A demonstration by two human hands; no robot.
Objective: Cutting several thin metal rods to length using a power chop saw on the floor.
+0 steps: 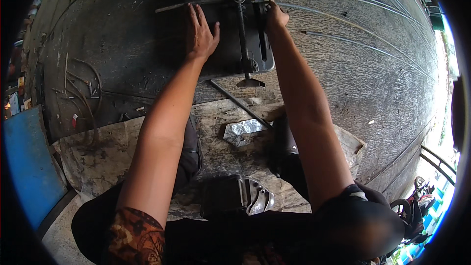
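Forearms (179, 88); between, clamp (243, 34), perhaps foil (245, 128)

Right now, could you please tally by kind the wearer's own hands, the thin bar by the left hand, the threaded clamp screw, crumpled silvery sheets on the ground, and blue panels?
Left hand and right hand: 2
Thin bar: 1
Threaded clamp screw: 1
Silvery sheet: 1
Blue panel: 1
Total: 6
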